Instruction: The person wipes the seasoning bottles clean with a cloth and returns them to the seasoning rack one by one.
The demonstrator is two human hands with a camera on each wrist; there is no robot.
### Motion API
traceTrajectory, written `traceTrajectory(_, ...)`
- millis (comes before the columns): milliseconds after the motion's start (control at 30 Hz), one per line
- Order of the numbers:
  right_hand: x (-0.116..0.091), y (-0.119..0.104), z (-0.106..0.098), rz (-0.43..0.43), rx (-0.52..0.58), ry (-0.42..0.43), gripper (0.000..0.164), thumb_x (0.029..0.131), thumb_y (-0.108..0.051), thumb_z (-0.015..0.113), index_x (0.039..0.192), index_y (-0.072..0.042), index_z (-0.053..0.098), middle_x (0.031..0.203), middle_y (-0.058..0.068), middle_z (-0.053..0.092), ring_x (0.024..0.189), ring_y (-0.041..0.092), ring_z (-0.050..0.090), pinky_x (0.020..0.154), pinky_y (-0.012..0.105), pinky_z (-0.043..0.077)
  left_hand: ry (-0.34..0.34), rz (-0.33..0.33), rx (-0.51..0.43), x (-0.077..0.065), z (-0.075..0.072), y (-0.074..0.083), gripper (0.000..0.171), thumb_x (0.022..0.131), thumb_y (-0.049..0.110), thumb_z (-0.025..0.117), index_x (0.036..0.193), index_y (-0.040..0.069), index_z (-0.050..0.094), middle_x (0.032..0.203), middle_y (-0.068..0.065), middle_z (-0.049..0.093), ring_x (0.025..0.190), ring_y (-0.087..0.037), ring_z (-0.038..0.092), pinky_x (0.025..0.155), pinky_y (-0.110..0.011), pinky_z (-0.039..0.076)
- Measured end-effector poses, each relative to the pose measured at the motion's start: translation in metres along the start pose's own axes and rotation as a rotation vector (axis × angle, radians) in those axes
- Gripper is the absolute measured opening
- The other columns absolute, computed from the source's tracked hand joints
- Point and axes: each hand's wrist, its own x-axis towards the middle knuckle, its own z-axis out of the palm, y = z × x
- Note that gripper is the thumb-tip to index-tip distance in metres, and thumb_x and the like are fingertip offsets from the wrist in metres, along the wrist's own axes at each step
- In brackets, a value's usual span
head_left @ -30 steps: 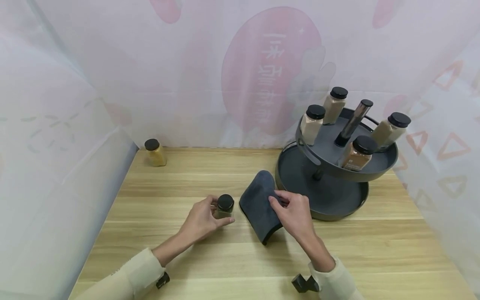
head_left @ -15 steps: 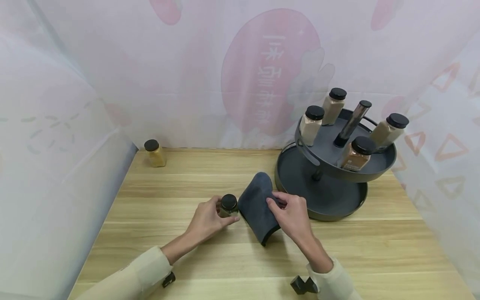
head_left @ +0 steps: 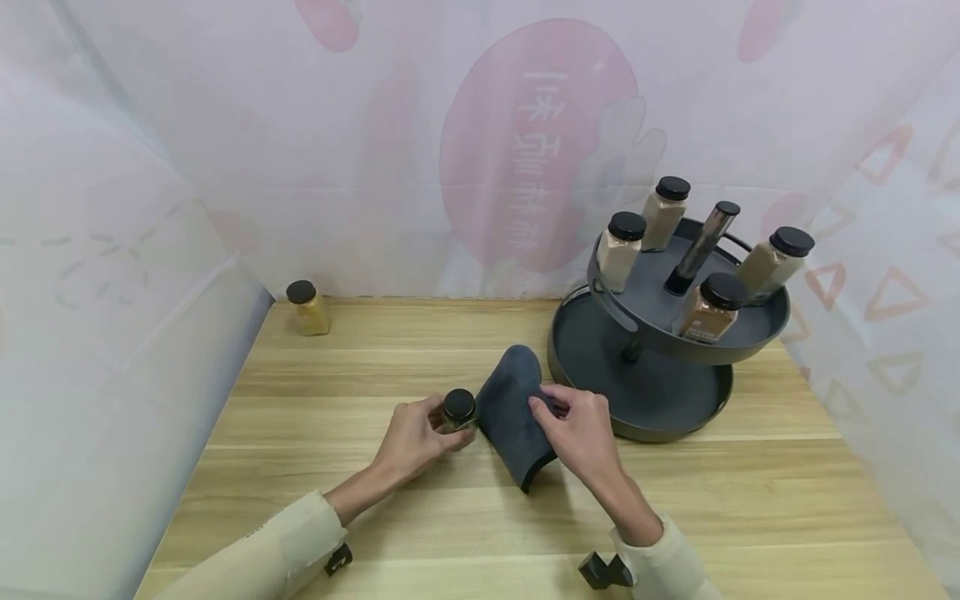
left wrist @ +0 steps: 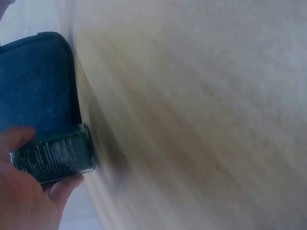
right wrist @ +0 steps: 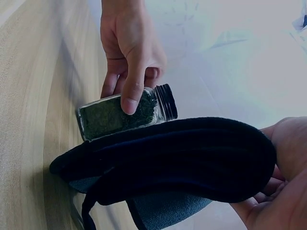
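My left hand (head_left: 412,437) grips a small glass spice jar (head_left: 459,406) with a black lid, thumb on the near side. Dark green flakes fill this spice jar (right wrist: 117,117) in the right wrist view; it stands nearly upright, its base close to the wood. Printed text shows on its side in the left wrist view. My right hand (head_left: 581,429) pinches a folded dark grey cloth (head_left: 513,417) by its right side. The cloth's left edge lies right against the jar; whether they press together I cannot tell.
A two-tier black turntable rack (head_left: 660,400) stands at the right, with several spice jars on its upper tier, one of them a reddish-brown jar (head_left: 712,308). A yellow spice jar (head_left: 309,308) sits at the back left of the wooden table (head_left: 375,358). Printed curtains (head_left: 360,167) enclose the table.
My left hand has moved the jar a short way to the right, up to the cloth's edge. The right hand still pinches the cloth in almost the same place.
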Motion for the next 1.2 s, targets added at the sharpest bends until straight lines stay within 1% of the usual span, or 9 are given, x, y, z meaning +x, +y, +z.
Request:
traceTrajectory(133,-0.001,-0.002,0.0,-0.008,0.003,-0.003,0.02,0.093,-0.008,0.079,0.111,0.002,0.081,0.101,0.016,0.08,0.086,0.024,0.079,0.075,0.042,0.065,-0.039,0.019,0.0,-0.001,-0.003,0.002,0.035,0.08,0.014,0.094,0.111,0.009,0.078,0.098,-0.002,0.081,0.086,-0.014,0.073,0.08,-0.033,0.059)
traceTrajectory(300,-0.002,-0.005,0.001,-0.024,0.007,0.002,0.02,0.094,-0.008,0.079,0.111,0.002,0.081,0.102,0.016,0.08,0.086,0.024,0.079,0.076,0.042,0.065,-0.113,0.03,0.016,-0.001,-0.01,0.011,0.038,0.086,0.018,0.09,0.119,0.008,0.074,0.1,0.0,0.079,0.077,-0.014,0.061,0.074,-0.03,0.051)
traceTrajectory(400,-0.002,-0.007,0.002,-0.037,0.018,0.008,0.02,0.094,-0.007,0.079,0.112,0.001,0.081,0.102,0.016,0.08,0.086,0.024,0.079,0.075,0.042,0.065,-0.153,0.039,0.021,0.0,-0.015,0.018,0.039,0.088,0.019,0.088,0.121,0.006,0.072,0.091,0.002,0.075,0.07,-0.01,0.054,0.068,-0.026,0.046)
traceTrajectory(533,-0.003,-0.01,0.006,-0.052,0.025,0.02,0.02,0.094,-0.007,0.079,0.112,0.001,0.081,0.102,0.015,0.08,0.087,0.023,0.079,0.075,0.041,0.065,-0.19,0.061,0.027,0.001,-0.02,0.025,0.037,0.089,0.02,0.087,0.119,0.004,0.071,0.076,0.005,0.06,0.064,-0.007,0.047,0.059,-0.023,0.039)
traceTrajectory(667,-0.004,-0.013,0.011,-0.069,0.023,0.026,0.021,0.094,-0.008,0.079,0.112,0.002,0.081,0.103,0.016,0.08,0.088,0.024,0.079,0.075,0.041,0.065,-0.213,0.087,0.031,0.002,-0.023,0.032,0.037,0.09,0.021,0.087,0.118,0.003,0.071,0.072,0.005,0.055,0.062,-0.006,0.044,0.056,-0.022,0.036)
traceTrajectory(900,-0.004,-0.023,0.014,-0.151,0.045,0.067,0.021,0.092,-0.006,0.08,0.111,0.004,0.081,0.101,0.017,0.08,0.08,0.018,0.078,0.069,0.031,0.063,-0.248,0.134,0.003,0.003,-0.023,0.038,0.035,0.092,0.021,0.085,0.119,0.005,0.072,0.1,-0.003,0.078,0.075,-0.008,0.058,0.069,-0.022,0.048)
traceTrajectory(1000,-0.005,-0.026,0.014,-0.189,0.066,0.086,0.019,0.092,-0.005,0.08,0.11,0.002,0.081,0.097,0.014,0.081,0.072,0.011,0.074,0.064,0.025,0.06,-0.255,0.148,0.003,0.003,-0.024,0.04,0.032,0.092,0.021,0.085,0.117,0.007,0.071,0.094,-0.002,0.076,0.072,-0.009,0.056,0.066,-0.023,0.047)
traceTrajectory(1133,-0.007,-0.026,0.017,-0.186,0.043,0.018,0.017,0.094,-0.005,0.077,0.11,-0.002,0.082,0.089,0.008,0.08,0.062,0.002,0.063,0.056,0.02,0.053,-0.25,0.157,-0.041,0.003,-0.028,0.048,0.034,0.093,0.019,0.084,0.122,0.005,0.071,0.105,-0.006,0.078,0.088,-0.013,0.071,0.077,-0.034,0.06)
traceTrajectory(1200,-0.007,-0.023,0.02,-0.164,0.013,-0.033,0.017,0.095,-0.006,0.076,0.11,-0.003,0.082,0.085,0.005,0.079,0.058,0.0,0.057,0.052,0.019,0.049,-0.242,0.161,-0.051,0.004,-0.032,0.054,0.036,0.093,0.018,0.083,0.124,0.004,0.071,0.111,-0.009,0.078,0.096,-0.016,0.074,0.082,-0.039,0.062)
